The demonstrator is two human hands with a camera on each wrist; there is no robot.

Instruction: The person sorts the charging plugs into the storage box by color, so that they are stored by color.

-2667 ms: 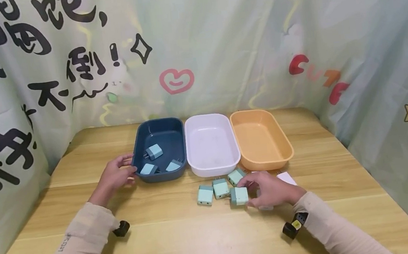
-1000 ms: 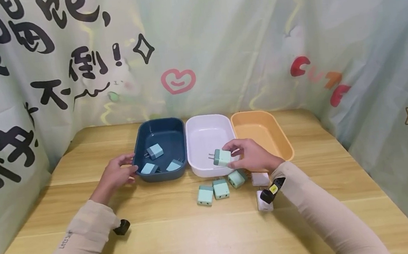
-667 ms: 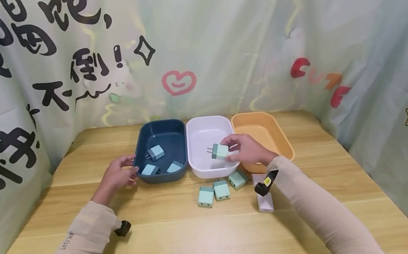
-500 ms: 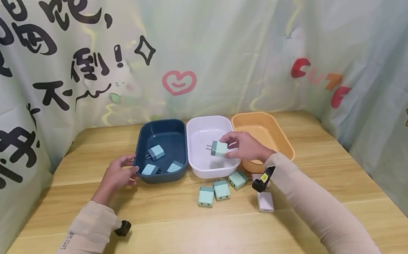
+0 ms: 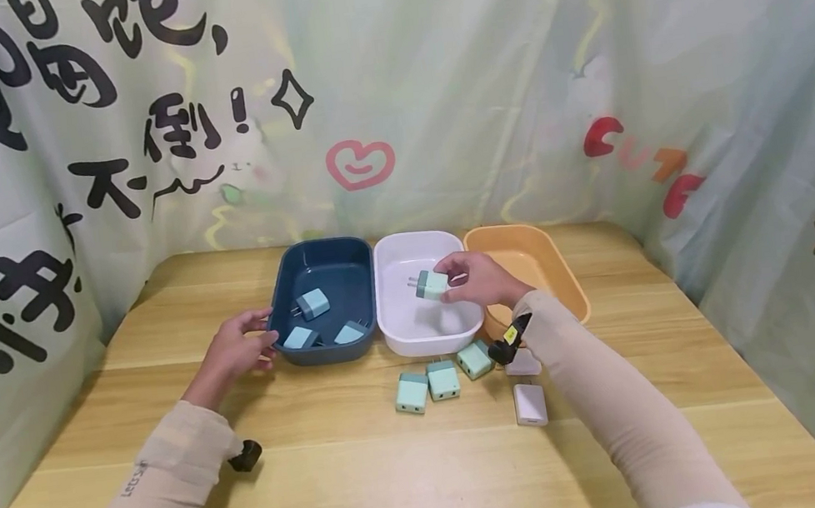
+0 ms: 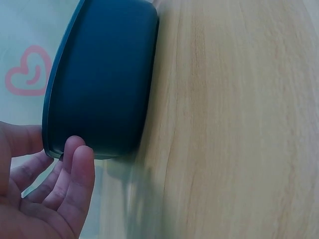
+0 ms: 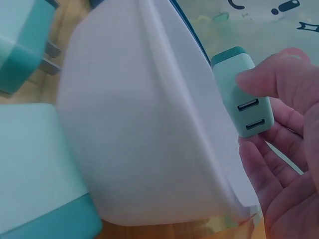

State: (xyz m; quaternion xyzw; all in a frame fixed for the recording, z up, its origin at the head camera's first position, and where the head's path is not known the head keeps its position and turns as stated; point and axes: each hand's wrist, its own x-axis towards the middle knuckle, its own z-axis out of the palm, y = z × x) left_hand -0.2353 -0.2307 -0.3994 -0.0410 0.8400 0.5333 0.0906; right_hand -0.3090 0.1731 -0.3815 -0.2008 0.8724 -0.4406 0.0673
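Observation:
My right hand (image 5: 482,279) pinches a mint-green USB charger (image 5: 431,285) between thumb and fingertips above the white tray (image 5: 434,341). Its two prongs point left in the head view; two USB ports (image 7: 248,104) show in the right wrist view. My left hand (image 5: 237,346) rests its relaxed fingers against the near left corner of the dark blue tray (image 5: 334,352). Inside that tray lie three mint chargers, one being the charger (image 5: 312,303) farthest back. Three more, including a charger (image 5: 443,380), lie on the table before the white tray.
Right of the white tray stands an orange tray (image 5: 565,278), partly behind my right hand. Two pale chargers, the nearer a white charger (image 5: 530,404), lie by my right forearm. A printed curtain (image 5: 432,75) hangs behind the wooden table (image 5: 373,484).
My right hand has picked up the mint charger from the table and carried it up over the white tray, lately drifting slightly farther back. My left hand stays at the blue tray.

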